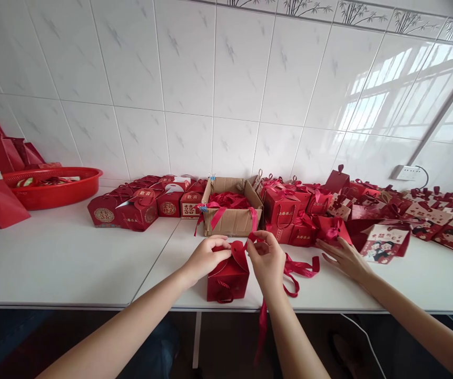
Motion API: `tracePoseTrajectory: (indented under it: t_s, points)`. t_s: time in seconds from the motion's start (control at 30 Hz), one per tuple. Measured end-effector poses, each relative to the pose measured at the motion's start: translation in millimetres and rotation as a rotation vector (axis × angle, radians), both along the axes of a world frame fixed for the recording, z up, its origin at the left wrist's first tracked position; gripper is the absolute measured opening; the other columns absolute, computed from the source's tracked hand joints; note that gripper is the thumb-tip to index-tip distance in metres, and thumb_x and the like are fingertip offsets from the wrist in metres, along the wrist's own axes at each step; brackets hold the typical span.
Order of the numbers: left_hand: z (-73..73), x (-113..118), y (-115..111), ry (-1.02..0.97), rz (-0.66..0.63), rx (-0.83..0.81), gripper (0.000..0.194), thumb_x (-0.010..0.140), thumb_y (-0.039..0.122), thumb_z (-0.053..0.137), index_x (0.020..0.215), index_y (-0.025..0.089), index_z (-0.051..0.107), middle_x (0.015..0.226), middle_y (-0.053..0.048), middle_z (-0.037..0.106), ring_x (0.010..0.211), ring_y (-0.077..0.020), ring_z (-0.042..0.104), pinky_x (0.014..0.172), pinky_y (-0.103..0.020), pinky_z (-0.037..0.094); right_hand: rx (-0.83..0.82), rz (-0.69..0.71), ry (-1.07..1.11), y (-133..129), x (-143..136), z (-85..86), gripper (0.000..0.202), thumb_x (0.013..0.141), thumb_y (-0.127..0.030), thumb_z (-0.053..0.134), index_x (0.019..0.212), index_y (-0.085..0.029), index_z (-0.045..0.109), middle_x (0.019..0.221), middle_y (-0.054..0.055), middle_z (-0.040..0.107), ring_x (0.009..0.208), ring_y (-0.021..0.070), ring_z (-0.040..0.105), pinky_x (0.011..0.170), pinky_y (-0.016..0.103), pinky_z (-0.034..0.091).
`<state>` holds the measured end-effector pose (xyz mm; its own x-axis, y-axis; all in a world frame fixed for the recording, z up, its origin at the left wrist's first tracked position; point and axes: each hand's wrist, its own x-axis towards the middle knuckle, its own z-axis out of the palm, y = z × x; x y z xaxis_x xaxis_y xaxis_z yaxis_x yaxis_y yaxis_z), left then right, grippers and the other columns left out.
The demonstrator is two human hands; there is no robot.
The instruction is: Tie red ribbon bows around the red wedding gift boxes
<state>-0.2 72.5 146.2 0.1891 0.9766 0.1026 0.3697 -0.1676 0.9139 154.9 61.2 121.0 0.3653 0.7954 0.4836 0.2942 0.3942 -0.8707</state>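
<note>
A small red gift box (228, 281) with a twisted cord on its front stands near the table's front edge. My left hand (206, 257) is closed on its top flap from the left, thumb and fingers together. On the other side my right hand (266, 258) pinches a red ribbon (252, 238) beside the holed flap (237, 250). A length of red ribbon hangs below that hand, past the table edge. More loose ribbon (303, 268) lies on the table to the right. Whether the ribbon passes through the hole cannot be made out.
Behind the box stands an open cardboard carton (230, 223) of red ribbons. Red gift boxes (136, 210) are grouped left, with many more (284, 208) right. A red plastic basin (62, 192) sits far left. Another person's hand (345, 259) touches a red box (332, 230).
</note>
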Motion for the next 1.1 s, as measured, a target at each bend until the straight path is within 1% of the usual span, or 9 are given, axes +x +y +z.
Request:
tracePoseTrajectory:
  t_s: [0.17, 0.37, 0.6, 0.67, 0.77, 0.83, 0.9, 1.0, 1.1]
  points:
    - [5.3, 1.1, -2.5, 0.027, -0.013, -0.039, 0.018, 0.07, 0.031, 0.06, 0.075, 0.018, 0.072, 0.138, -0.013, 0.052, 0.126, -0.0332, 0.05, 0.104, -0.043, 0.038, 0.016, 0.017, 0.043, 2.9, -1.6, -3.0, 0.019, 0.075, -0.033, 0.063, 0.088, -0.019, 0.059, 0.066, 0.002, 0.067, 0.056, 0.0173, 0.064, 0.057, 0.028, 0.051]
    - [7.7, 1.6, -0.9, 0.018, -0.013, -0.009, 0.016, 0.071, 0.031, 0.056, 0.063, 0.019, 0.064, 0.134, -0.012, 0.057, 0.122, -0.0332, 0.053, 0.103, -0.044, 0.037, -0.004, 0.056, 0.077, 2.1, 1.9, -5.4, 0.021, 0.076, -0.035, 0.064, 0.089, -0.02, 0.058, 0.071, 0.002, 0.066, 0.06, 0.0171, 0.064, 0.059, 0.028, 0.051]
    - [22.2, -7.4, 2.6, -0.032, 0.06, 0.015, 0.018, 0.072, 0.036, 0.054, 0.066, 0.02, 0.061, 0.126, -0.01, 0.063, 0.119, -0.0307, 0.054, 0.103, -0.043, 0.036, 0.033, -0.037, -0.221, 8.7, 27.7, -0.3, 0.022, 0.08, -0.041, 0.06, 0.081, -0.019, 0.063, 0.069, 0.002, 0.054, 0.062, 0.0158, 0.051, 0.06, 0.029, 0.044]
    - [31.3, -9.2, 4.0, -0.081, 0.081, 0.032, 0.018, 0.071, 0.036, 0.057, 0.068, 0.02, 0.063, 0.12, -0.009, 0.066, 0.117, -0.0297, 0.054, 0.101, -0.041, 0.037, 0.047, 0.061, -0.259, 10.8, 29.8, 9.7, 0.026, 0.083, -0.042, 0.056, 0.085, -0.018, 0.066, 0.081, 0.006, 0.058, 0.07, 0.0172, 0.054, 0.064, 0.029, 0.045]
    - [51.1, -10.1, 5.2, -0.158, 0.081, 0.078, 0.02, 0.069, 0.037, 0.059, 0.071, 0.018, 0.066, 0.106, -0.008, 0.07, 0.107, -0.0281, 0.058, 0.092, -0.039, 0.042, -0.005, 0.431, -0.225, 14.2, 22.1, 31.9, 0.032, 0.088, -0.044, 0.053, 0.099, -0.019, 0.067, 0.105, 0.009, 0.062, 0.091, 0.0191, 0.059, 0.074, 0.029, 0.047]
    - [66.6, -10.7, 4.1, -0.216, 0.049, 0.128, 0.021, 0.07, 0.036, 0.059, 0.075, 0.017, 0.068, 0.097, -0.007, 0.07, 0.097, -0.0253, 0.059, 0.083, -0.036, 0.044, -0.083, 0.683, -0.183, 16.5, 13.0, 48.3, 0.034, 0.089, -0.047, 0.051, 0.101, -0.019, 0.067, 0.103, 0.007, 0.064, 0.096, 0.0187, 0.059, 0.08, 0.029, 0.045]
    - [80.1, -12.7, 0.8, -0.291, 0.004, 0.184, 0.021, 0.071, 0.035, 0.06, 0.077, 0.017, 0.067, 0.092, -0.005, 0.067, 0.092, -0.0225, 0.06, 0.078, -0.033, 0.044, -0.152, 0.865, -0.139, 18.3, 5.0, 63.7, 0.034, 0.088, -0.049, 0.054, 0.093, -0.018, 0.067, 0.089, 0.003, 0.065, 0.086, 0.0164, 0.058, 0.079, 0.029, 0.044]
    - [87.7, -18.8, -8.5, -0.325, 0.037, 0.267, 0.021, 0.075, 0.037, 0.06, 0.083, 0.018, 0.065, 0.09, -0.004, 0.065, 0.092, -0.0211, 0.06, 0.078, -0.032, 0.045, -0.133, 0.934, -0.052, 18.9, 0.4, 84.9, 0.032, 0.081, -0.049, 0.063, 0.078, -0.017, 0.065, 0.075, -0.001, 0.061, 0.072, 0.0122, 0.054, 0.073, 0.026, 0.041]
    - [72.6, -25.3, -20.5, -0.068, 0.126, 0.299, 0.023, 0.08, 0.043, 0.056, 0.085, 0.021, 0.061, 0.089, -0.002, 0.064, 0.089, -0.0214, 0.06, 0.077, -0.033, 0.045, -0.042, 0.855, 0.018, 18.5, 4.6, 105.1, 0.027, 0.078, -0.044, 0.067, 0.076, -0.017, 0.065, 0.073, -0.001, 0.061, 0.071, 0.0112, 0.052, 0.073, 0.026, 0.04]
